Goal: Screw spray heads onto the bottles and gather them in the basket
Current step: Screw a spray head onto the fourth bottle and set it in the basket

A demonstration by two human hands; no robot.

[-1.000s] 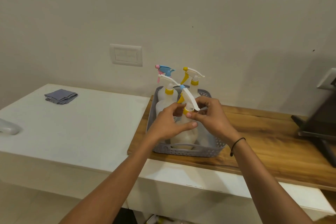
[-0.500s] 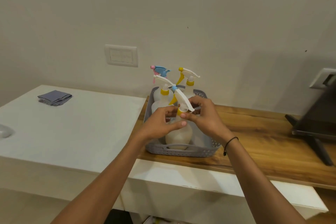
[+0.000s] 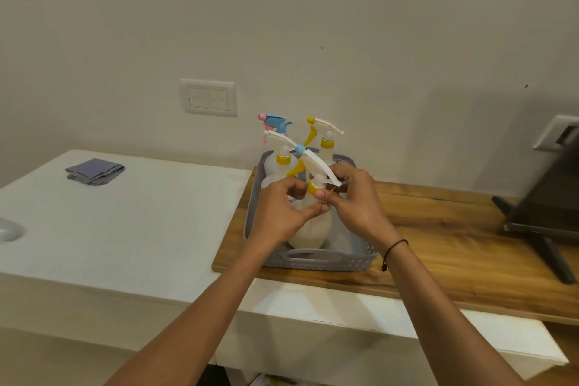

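Observation:
A grey perforated basket [image 3: 316, 260] stands on the wooden board and holds several translucent spray bottles. The front bottle [image 3: 311, 227] stands upright in the basket, topped by a white spray head [image 3: 315, 164] with a yellow collar and blue nozzle tip. My left hand [image 3: 282, 211] grips that bottle's neck and shoulder from the left. My right hand [image 3: 354, 197] pinches the yellow collar from the right. Behind stand a bottle with a white and yellow head [image 3: 280, 147], another with a yellow-nozzled head [image 3: 324, 131], and a blue and pink head [image 3: 275, 122].
The wooden board [image 3: 438, 238] lies on a white counter [image 3: 125, 229]. A folded grey cloth [image 3: 94, 171] rests at the counter's far left. A dark stand [image 3: 545, 213] occupies the right edge. A white rounded object [image 3: 9, 229] sits at the left border. The wall is close behind.
Both hands stay on the front bottle's neck and collar, with the fingers shifted slightly around the collar. The view has drifted a little, and the bottle remains in the basket.

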